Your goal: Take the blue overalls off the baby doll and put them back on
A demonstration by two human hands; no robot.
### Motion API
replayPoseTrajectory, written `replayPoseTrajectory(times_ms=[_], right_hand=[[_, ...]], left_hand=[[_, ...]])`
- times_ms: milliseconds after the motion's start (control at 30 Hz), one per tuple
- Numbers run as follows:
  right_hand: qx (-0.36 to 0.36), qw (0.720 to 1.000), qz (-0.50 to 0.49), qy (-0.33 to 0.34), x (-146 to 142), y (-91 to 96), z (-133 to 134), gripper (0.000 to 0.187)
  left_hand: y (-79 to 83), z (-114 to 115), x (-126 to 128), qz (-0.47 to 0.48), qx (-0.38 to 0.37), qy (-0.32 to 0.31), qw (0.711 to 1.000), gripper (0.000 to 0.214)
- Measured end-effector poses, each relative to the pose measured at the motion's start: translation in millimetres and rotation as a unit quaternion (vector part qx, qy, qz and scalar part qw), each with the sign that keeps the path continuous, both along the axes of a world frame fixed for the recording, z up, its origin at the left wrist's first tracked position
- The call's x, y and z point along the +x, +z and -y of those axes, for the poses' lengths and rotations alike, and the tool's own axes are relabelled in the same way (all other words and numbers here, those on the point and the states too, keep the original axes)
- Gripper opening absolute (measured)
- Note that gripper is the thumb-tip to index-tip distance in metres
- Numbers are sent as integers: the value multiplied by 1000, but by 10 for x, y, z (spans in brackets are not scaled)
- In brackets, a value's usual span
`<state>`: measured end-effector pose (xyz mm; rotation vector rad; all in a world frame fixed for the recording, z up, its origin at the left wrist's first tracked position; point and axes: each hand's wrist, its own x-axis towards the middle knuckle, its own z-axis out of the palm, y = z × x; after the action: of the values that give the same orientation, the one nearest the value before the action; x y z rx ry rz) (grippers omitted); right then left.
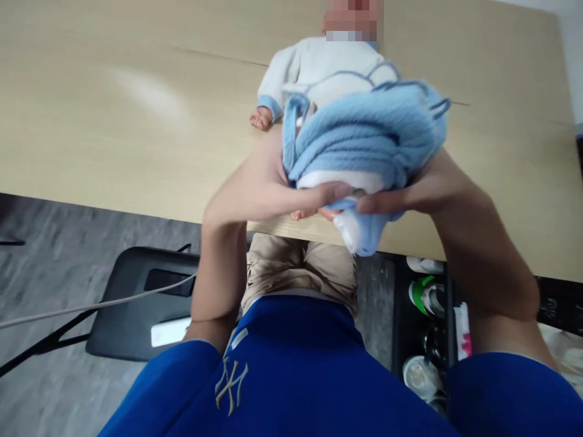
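Two hands are at work here, both mine, meeting at the near edge of the table [91, 152]; my left hand [314, 195] comes in from the left with its fingers curled tight on the lower hem of the blue knitted garment [364, 136]; my right hand [410, 195] is clamped on the same hem from the other side, the fingertips of the two almost touching. The garment is bunched in thick folds over the lower half of the doll [328, 67], which lies on its back on the table, head toward the far side and feet toward me; one small foot [304, 213] peeps out under my left fingers, right at the table's lip. A white-lined leg end [359, 233] of the garment hangs past that edge, over my lap. The doll's hand [261, 118] rests on the wood just beside my left forearm. Left of the doll a broad stretch of wood reaches to the picture's edge; on the right the stretch is shorter before the far corner. Below the edge a black chair [132, 303] stands to my left with a pale cable [91, 305] crossing it; to my right, under the table, sits a dark rack of cups [423, 328].
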<state>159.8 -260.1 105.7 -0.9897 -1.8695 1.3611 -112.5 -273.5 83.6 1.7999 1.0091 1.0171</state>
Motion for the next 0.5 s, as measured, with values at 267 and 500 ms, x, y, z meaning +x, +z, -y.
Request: replayPoseTrajectory(times_ms=[267,500], right_hand=[[119,980,118,-105,-104,-355,364,25],[160,960,164,-164,-133,-722,143,37]], left_hand=[[-653,483,-30,6,-27,53,998,41],[-884,228,7,-10,-18,73,997,41]])
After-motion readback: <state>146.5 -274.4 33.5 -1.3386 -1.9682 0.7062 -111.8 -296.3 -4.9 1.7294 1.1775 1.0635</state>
